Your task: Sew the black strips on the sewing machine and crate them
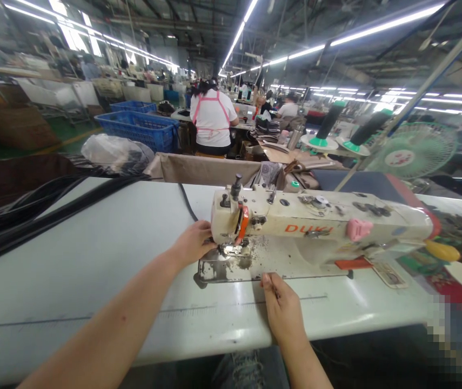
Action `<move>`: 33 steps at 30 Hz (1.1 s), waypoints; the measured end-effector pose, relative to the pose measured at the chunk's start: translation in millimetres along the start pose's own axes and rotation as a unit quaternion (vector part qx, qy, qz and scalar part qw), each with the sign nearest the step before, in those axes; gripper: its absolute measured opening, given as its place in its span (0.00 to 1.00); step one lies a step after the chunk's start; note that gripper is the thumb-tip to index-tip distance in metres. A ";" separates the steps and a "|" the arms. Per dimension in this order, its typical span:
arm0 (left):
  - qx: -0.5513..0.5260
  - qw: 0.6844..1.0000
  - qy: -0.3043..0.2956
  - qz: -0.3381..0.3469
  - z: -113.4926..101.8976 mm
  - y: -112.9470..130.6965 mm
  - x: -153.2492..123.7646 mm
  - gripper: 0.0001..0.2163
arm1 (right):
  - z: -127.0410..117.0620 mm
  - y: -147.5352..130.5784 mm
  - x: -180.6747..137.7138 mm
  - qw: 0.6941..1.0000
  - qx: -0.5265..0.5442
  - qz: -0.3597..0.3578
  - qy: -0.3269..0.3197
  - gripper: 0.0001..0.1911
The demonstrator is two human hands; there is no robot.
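A white sewing machine [315, 216] with orange lettering stands on the pale table. My left hand [194, 243] is at the left of its needle area, fingers closed together close to the presser foot [233, 249]. A thin black strip [187, 201] runs over the table from the back edge to this hand and passes under its fingers, which hide part of it. Near the front edge of the stained machine bed [263, 259], my right hand [282, 305] is closed, thumb against the curled fingers. A small dark bit shows between them, too little to name.
Bundled black strips [64, 208] lie across the table's left side. Behind the table are a brown cloth-lined bin [202, 168] and blue crates [137, 127]. Two thread cones [330, 124] and a green fan [413, 151] stand at right. A person in a pink apron [213, 116] sits ahead.
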State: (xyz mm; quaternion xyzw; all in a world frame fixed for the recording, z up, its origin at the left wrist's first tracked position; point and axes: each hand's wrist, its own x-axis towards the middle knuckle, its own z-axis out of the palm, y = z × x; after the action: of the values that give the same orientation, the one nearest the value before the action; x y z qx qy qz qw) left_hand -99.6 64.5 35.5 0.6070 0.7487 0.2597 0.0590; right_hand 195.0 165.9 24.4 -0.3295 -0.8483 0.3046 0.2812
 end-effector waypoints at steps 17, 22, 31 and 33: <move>-0.040 0.995 0.006 -0.093 -8.2 12.2 -12.8 0.08 | 0.1 -1.6 0.8 1.000 -0.003 -0.001 -0.001 0.28; -0.046 0.984 -0.011 -0.173 -5.9 26.6 -25.9 0.08 | -1.6 -6.8 0.9 1.000 -0.007 -0.003 0.000 0.27; -0.023 0.979 -0.006 -0.203 -3.3 41.8 -28.3 0.08 | -5.3 -14.7 0.8 1.000 -0.010 -0.005 -0.005 0.25; -0.015 0.977 -0.008 -0.211 -0.6 44.9 -30.8 0.07 | -5.5 -15.3 0.6 1.000 -0.008 -0.004 -0.006 0.25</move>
State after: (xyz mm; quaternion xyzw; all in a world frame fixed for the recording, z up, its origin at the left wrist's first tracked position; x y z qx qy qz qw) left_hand -52.5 41.1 49.8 0.4367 0.8553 0.2479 0.1275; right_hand 192.5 159.0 38.9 -0.3262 -0.8539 0.2982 0.2749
